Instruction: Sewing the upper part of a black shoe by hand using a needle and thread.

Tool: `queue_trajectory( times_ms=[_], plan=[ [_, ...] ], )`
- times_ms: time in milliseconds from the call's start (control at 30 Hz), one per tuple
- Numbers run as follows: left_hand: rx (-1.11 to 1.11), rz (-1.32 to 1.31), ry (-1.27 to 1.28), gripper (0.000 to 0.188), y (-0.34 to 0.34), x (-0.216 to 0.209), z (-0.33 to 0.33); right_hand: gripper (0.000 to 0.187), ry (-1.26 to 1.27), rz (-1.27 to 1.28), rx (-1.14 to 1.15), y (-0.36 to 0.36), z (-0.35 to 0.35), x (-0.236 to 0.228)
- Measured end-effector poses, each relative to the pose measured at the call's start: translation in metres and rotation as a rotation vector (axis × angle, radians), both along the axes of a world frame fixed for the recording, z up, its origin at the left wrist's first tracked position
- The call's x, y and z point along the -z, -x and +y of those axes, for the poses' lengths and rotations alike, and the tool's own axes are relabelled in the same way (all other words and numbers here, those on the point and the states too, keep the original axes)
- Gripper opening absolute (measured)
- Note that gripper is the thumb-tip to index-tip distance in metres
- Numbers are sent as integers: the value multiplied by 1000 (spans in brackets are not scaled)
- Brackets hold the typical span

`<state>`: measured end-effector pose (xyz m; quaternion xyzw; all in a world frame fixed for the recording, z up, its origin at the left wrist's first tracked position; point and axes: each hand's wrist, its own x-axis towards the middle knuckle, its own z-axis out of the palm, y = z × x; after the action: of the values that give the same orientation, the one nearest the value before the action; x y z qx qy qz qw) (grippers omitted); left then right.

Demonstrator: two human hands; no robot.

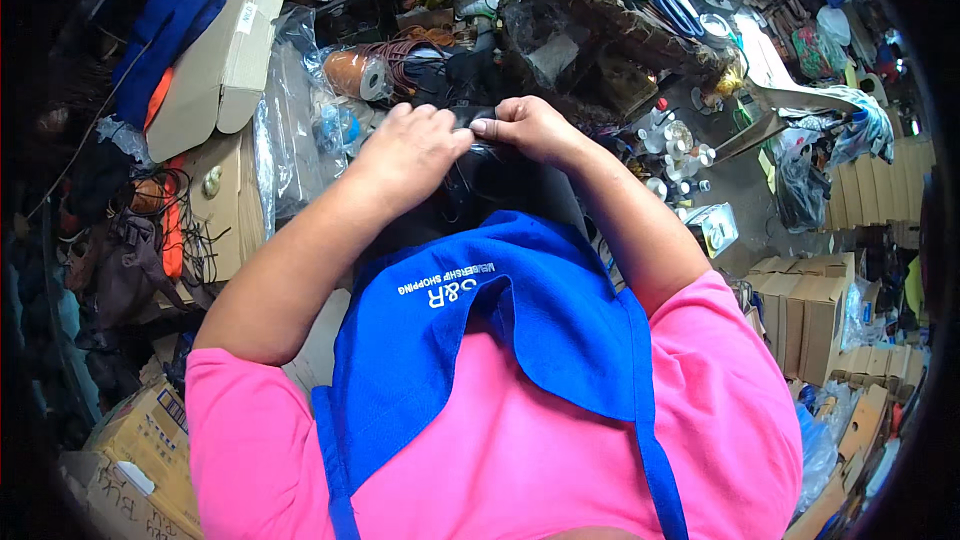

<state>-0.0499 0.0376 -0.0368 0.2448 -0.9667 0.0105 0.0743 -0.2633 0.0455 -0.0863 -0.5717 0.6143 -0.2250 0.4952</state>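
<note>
Over my lap, my left hand (412, 152) and my right hand (532, 130) meet at a black, slightly shiny piece (468, 115). Its kind is not plain; it could be leather or part of a shoe. My right thumb presses on its near edge, with the fingers curled beneath. The left fingers are bent over its other side, and their tips are partly hidden. A blue apron (400, 315) covers my front, and dark material lies across my lap below the hands.
Beyond my left hand lies an orange spool (350, 74) in clear plastic. Cardboard sheets (215, 60) lean at the left. A rough-edged workbench (600, 15) holds tools, among them blue-handled scissors (680, 15). Small bottles (675, 145) stand right of my right hand; cardboard boxes (800, 315) are farther right.
</note>
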Motion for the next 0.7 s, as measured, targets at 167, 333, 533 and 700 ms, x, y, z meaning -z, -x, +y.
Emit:
queue_trajectory(
  times_ms=[167, 333, 533, 700],
  plan=[
    [-3, -117, -71, 13, -27, -19, 2, 41, 124, 6, -34, -8, -2, 7],
    [-82, -141, 44, 12, -15, -20, 7, 53, 159, 305, -93, -20, -1, -12],
    [-121, -348, 93, 12, 10, -7, 13, 52, 152, 423, -55, -28, 3, -16],
    [-42, -311, -61, 10, 0, -3, 23, 44, 344, 460, -166, -26, 15, 7]
  ],
)
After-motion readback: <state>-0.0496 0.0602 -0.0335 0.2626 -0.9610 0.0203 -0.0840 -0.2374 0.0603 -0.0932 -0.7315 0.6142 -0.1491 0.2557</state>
